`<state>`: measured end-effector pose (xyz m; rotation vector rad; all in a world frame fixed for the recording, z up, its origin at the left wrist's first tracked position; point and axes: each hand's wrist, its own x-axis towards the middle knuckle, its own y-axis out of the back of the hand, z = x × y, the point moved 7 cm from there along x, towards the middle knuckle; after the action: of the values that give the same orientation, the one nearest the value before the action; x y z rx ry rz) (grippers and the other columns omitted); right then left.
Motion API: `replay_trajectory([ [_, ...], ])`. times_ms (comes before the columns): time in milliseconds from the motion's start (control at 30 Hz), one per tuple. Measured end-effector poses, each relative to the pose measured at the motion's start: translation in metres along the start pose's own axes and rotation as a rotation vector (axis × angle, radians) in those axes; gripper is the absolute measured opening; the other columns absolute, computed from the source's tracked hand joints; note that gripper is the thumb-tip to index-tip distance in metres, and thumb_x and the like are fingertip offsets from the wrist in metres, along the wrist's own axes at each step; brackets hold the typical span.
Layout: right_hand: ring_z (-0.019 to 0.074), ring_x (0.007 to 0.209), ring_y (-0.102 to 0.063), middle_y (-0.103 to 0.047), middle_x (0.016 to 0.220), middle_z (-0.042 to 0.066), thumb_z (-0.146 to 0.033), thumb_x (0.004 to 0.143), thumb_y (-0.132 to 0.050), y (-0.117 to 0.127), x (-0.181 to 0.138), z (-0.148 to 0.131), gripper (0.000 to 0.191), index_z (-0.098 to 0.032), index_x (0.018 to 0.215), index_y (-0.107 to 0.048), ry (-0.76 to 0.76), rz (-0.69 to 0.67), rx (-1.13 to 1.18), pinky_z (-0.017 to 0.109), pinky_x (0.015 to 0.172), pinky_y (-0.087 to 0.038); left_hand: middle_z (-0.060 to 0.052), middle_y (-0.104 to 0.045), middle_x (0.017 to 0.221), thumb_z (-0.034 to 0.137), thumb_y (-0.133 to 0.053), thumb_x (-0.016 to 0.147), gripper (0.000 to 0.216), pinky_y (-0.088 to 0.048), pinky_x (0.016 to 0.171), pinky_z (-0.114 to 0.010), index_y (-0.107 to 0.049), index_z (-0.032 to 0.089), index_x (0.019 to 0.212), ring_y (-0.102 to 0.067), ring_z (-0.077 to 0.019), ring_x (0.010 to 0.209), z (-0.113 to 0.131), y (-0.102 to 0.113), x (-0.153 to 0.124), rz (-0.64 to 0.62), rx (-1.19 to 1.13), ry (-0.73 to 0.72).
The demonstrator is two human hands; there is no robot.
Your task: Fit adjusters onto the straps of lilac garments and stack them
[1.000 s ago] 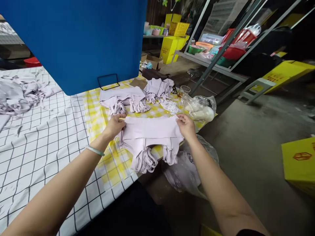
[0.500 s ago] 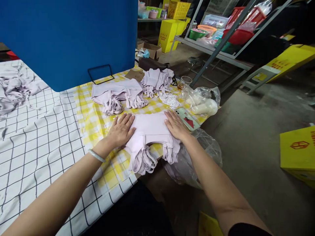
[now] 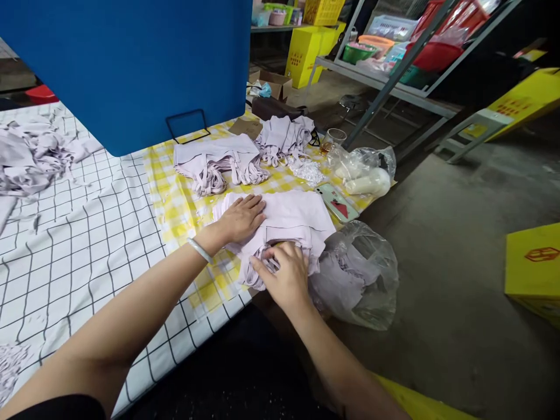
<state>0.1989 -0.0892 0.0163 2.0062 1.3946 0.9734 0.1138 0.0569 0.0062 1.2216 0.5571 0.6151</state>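
Note:
A stack of pale lilac cloth pieces with looped straps (image 3: 297,210) lies at the table's near corner, its straps towards me. My left hand (image 3: 245,219) rests flat on the left part of this stack, fingers stretched out. At the front edge is my right hand (image 3: 286,277), fingers bent over the gap between the straps and thumb held apart, touching the left bunch of straps. Behind lie another strapped stack (image 3: 219,154) and a looser bunch of the same cloth (image 3: 284,137). Below the corner hangs a clear plastic bag (image 3: 359,286) with lilac cloth inside.
A phone (image 3: 336,202), white scraps (image 3: 306,171), a glass (image 3: 333,140) and a bag of white rolls (image 3: 370,178) lie along the right side. A blue panel (image 3: 144,70) rises behind. More lilac cloth (image 3: 30,154) is piled at left. A metal rack (image 3: 394,90) stands beyond.
My right hand has left the stack's right side and come down to the straps at the front. My left hand has slid further right over the cloth. The view has shifted slightly.

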Motion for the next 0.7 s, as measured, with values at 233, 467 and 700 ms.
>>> replay_trajectory([
  [233, 0.0226, 0.089, -0.055, -0.065, 0.088, 0.003, -0.02, 0.08, -0.058, 0.003, -0.007, 0.005, 0.003, -0.022, 0.079, -0.055, -0.159, 0.026, 0.344, 0.039, 0.085, -0.039, -0.01, -0.022, 0.165, 0.043, -0.024, 0.104, 0.059, -0.013, 0.125, -0.047, -0.033, 0.014, 0.155, -0.016, -0.0277, 0.154, -0.002, -0.013, 0.0, -0.04, -0.015, 0.034],
  [467, 0.017, 0.082, -0.053, -0.057, 0.088, 0.0, -0.027, 0.088, -0.062, 0.014, -0.042, -0.007, 0.013, -0.024, 0.091, -0.05, -0.234, 0.033, 0.675, 0.032, 0.077, -0.045, -0.01, -0.024, 0.165, 0.044, -0.024, 0.104, 0.059, -0.013, 0.126, -0.047, -0.034, 0.013, 0.154, -0.016, -0.0273, 0.153, -0.003, -0.015, -0.001, -0.005, -0.029, 0.027],
  [700, 0.0222, 0.095, -0.059, -0.067, 0.099, 0.004, -0.013, 0.089, -0.058, 0.02, -0.077, -0.024, 0.022, -0.024, 0.108, -0.057, 0.147, 0.072, 0.151, 0.04, 0.087, -0.042, -0.009, -0.024, 0.165, 0.045, -0.023, 0.104, 0.059, -0.015, 0.125, -0.049, -0.034, 0.015, 0.154, -0.018, -0.0269, 0.153, -0.004, -0.017, -0.002, 0.023, -0.007, 0.018],
])
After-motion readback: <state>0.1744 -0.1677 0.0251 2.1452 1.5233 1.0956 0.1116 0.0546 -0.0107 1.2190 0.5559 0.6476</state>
